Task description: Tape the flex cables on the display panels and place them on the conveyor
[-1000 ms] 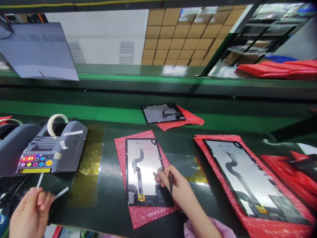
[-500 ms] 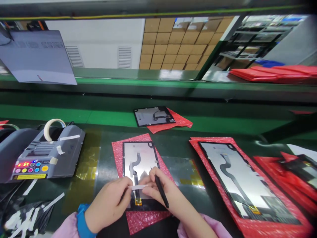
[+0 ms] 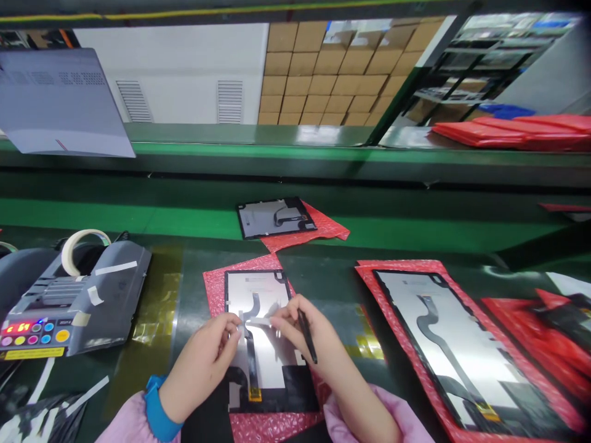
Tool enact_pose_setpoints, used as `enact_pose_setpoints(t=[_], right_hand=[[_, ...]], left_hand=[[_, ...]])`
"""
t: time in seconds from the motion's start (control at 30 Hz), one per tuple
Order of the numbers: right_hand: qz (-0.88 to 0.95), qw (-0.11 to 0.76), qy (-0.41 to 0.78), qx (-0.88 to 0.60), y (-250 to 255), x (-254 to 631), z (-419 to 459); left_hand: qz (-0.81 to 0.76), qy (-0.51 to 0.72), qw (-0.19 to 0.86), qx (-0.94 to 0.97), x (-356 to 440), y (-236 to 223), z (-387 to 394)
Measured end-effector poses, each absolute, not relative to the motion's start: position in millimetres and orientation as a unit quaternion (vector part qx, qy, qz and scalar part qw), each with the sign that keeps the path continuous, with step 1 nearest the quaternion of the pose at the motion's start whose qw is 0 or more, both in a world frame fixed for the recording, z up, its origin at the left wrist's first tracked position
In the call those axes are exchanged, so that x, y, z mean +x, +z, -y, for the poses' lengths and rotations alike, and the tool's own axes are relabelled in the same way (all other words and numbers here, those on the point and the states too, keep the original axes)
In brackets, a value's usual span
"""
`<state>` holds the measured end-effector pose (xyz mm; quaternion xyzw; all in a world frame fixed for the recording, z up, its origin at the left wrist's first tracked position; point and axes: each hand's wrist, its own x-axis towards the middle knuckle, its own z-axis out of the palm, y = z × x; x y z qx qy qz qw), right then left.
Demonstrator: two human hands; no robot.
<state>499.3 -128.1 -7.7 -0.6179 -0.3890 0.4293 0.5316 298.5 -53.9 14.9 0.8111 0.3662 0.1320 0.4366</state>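
A display panel with a silvery back, black edges and a dark ribbon cable lies on pink-red bubble wrap in front of me. My right hand is closed over the panel, pinching a short white tape strip between thumb and finger. A slim black pen-shaped tool is also tucked in that hand. At the panel's left edge, my left hand has its fingers curled together, close to the strip's left end. Whatever those fingers may hold is too small to make out.
A tape dispenser with a tape roll stands at left, strips stuck on it. Loose tape pieces lie below. Another panel rests on red bubble wrap at right; a third panel lies farther back. Red bags lie far right.
Both hands have moved up the panel. The tape strip, earlier stretched between both hands, is now in the right hand, its left end apart from the left fingers. The view has shifted slightly.
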Motion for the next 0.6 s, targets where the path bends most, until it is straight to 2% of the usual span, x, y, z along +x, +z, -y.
enact_pose_setpoints(t=[0.07, 0.23, 0.33, 0.4, 0.5, 0.6], right_hand=[[0.404, 0.524, 0.412, -0.627, -5.4, 502.7, 126.2], [0.504, 0.433, 0.436, -0.607, 6.8, 493.8, 118.2], [0.507, 0.401, 0.423, -0.635, 15.9, 496.7, 109.3], [0.469, 0.376, 0.364, -0.712, 16.9, 507.4, 104.6], [0.400, 0.320, 0.282, -0.811, 5.2, 525.6, 101.1], [0.366, 0.352, 0.293, -0.810, -15.5, 531.1, 97.9]], left_hand=[[-0.377, 0.139, 0.469, 0.787, 297.3, 15.5, 51.1], [-0.325, 0.090, 0.560, 0.757, 300.6, 15.9, 48.4], [-0.325, 0.093, 0.577, 0.743, 297.8, 9.9, 49.0], [-0.371, 0.139, 0.554, 0.732, 291.7, -0.1, 53.0], [-0.455, 0.274, 0.524, 0.666, 283.2, -25.3, 67.8], [-0.481, 0.357, 0.540, 0.591, 285.9, -53.1, 89.1]])
